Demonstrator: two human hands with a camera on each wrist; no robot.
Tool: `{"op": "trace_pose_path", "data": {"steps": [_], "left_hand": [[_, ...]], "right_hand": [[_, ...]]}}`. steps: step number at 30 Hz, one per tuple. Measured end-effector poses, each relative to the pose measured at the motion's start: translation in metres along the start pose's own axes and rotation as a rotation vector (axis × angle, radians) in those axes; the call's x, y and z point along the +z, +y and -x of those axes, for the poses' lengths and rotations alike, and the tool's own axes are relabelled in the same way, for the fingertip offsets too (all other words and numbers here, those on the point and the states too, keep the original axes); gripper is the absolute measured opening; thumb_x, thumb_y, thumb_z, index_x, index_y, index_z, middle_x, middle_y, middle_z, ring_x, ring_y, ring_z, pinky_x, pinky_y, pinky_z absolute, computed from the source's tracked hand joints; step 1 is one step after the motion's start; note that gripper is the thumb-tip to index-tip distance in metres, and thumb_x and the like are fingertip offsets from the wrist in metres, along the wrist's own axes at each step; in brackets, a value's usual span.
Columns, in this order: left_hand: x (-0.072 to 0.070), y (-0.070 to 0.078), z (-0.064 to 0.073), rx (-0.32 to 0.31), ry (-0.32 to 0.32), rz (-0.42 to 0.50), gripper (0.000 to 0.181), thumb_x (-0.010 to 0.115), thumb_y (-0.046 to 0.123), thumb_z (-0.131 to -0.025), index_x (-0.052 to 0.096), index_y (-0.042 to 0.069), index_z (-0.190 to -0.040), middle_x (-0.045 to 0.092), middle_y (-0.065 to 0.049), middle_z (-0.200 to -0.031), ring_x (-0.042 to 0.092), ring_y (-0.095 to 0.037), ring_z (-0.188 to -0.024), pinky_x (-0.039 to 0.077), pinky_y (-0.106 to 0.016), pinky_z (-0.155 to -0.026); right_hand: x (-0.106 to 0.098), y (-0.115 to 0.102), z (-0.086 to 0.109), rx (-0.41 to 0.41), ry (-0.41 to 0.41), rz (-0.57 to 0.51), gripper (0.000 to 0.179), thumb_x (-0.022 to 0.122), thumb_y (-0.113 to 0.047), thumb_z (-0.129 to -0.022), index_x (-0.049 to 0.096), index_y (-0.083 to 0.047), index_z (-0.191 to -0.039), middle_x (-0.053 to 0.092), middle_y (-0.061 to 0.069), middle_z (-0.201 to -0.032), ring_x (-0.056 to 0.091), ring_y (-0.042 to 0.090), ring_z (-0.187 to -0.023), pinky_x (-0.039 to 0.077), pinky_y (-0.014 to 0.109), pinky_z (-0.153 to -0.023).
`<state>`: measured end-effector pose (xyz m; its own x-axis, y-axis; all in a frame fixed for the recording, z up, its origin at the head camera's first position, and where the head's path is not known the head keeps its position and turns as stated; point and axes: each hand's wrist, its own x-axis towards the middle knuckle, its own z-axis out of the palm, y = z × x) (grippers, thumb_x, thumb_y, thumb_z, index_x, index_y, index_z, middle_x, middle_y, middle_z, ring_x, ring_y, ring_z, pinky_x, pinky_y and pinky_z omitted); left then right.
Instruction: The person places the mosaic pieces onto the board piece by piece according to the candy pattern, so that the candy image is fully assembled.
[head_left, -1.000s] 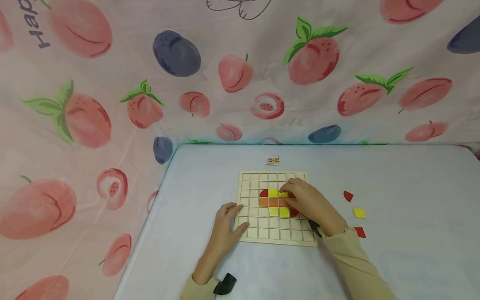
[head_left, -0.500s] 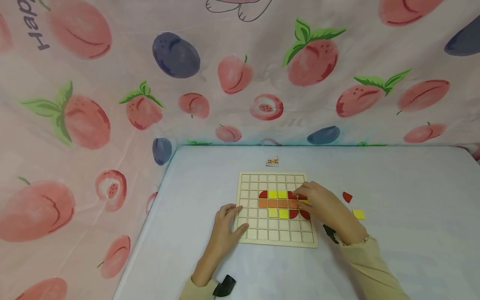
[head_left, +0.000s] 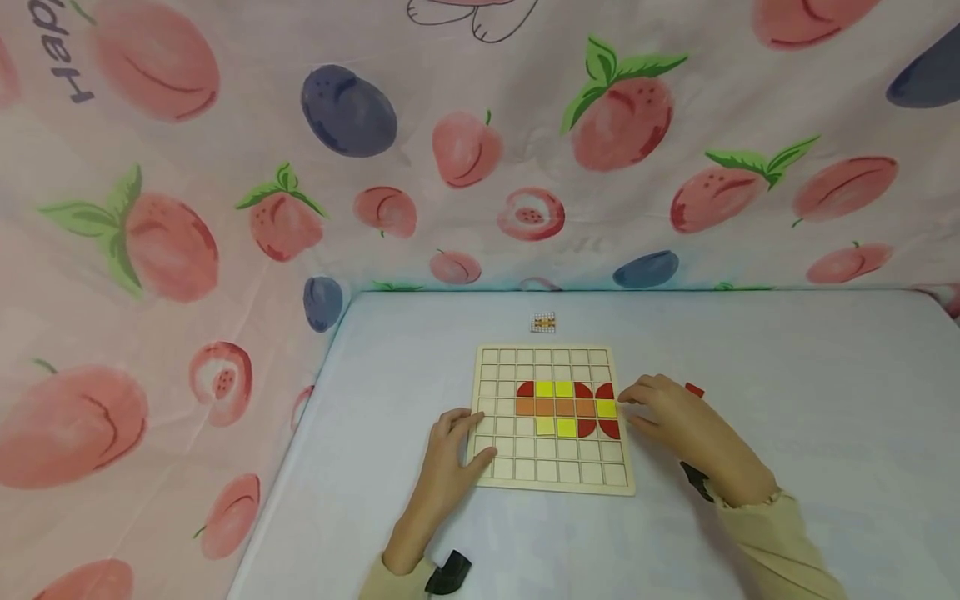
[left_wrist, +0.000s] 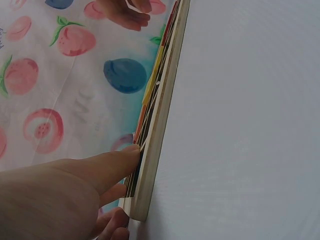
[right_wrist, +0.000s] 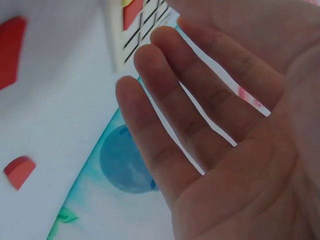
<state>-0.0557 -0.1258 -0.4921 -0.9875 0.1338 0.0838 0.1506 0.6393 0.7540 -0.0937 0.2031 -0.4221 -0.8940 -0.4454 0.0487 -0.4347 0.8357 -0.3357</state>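
A square wooden grid board [head_left: 517, 467] lies on the table. Its middle rows hold a pattern of red quarter-round, yellow and orange tiles [head_left: 565, 407]. My left hand [head_left: 447, 458] rests at the board's left edge, thumb and a fingertip touching the top face; in the left wrist view the thumb [left_wrist: 115, 162] presses on the board near its edge. Just off the board's right edge is my right hand [head_left: 675, 421], beside the yellow tile [head_left: 606, 408]. In the right wrist view its fingers [right_wrist: 162, 135] are spread and loosely extended, with nothing in them.
Right of the board lies a loose red tile [head_left: 695, 390], partly covered by the right hand. The right wrist view shows two red pieces, one a quarter-round [right_wrist: 20, 171]. A small pattern card [head_left: 543, 322] lies behind the board; fruit-printed cloth [head_left: 465, 217] hangs beyond.
My right hand has moved right, off the board, uncovering the red and yellow tiles in its right columns. The loose yellow tile at right is now hidden behind it. My left hand stays put.
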Motion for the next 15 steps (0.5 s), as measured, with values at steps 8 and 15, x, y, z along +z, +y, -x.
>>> {"op": "trace_pose_path", "data": {"steps": [8, 15], "left_hand": [[-0.001, 0.000, -0.001, -0.004, -0.007, 0.002, 0.052, 0.075, 0.022, -0.089, 0.059, 0.005, -0.136, 0.048, -0.014, -0.139, 0.043, -0.034, -0.131, 0.041, -0.053, -0.105], [-0.001, 0.001, -0.001, 0.003, -0.009, 0.008, 0.052, 0.075, 0.022, -0.089, 0.059, 0.005, -0.136, 0.048, -0.013, -0.139, 0.043, -0.033, -0.131, 0.041, -0.052, -0.105]], "right_hand": [[0.003, 0.011, 0.012, 0.052, -0.028, -0.019, 0.027, 0.082, -0.007, -0.078, 0.074, -0.002, -0.103, 0.069, 0.007, -0.099, 0.062, 0.028, -0.097, 0.055, 0.045, -0.084], [0.005, 0.017, 0.020, 0.090, -0.112, -0.060, 0.032, 0.085, -0.010, -0.076, 0.073, -0.001, -0.104, 0.068, 0.006, -0.097, 0.059, 0.022, -0.088, 0.056, 0.041, -0.079]]}}
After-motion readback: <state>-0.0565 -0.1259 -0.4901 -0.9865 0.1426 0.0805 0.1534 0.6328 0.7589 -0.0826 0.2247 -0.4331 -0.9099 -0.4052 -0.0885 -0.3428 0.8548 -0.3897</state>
